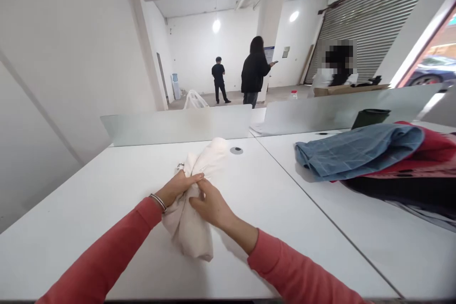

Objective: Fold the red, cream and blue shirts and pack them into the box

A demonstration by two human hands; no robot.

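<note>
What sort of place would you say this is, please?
Probably a street-level office or workshop unit: there are white desks with frosted dividers, a metal roller shutter, and a car visible outside through the opening.

From the person's head, the camera looks forward and down over the smooth white tabletop (124, 175), with the bare left hand (176, 188) and bare right hand (213, 203) near, facing the low frosted-glass partition (174, 127) and distant plain white wall (194, 52).
</note>
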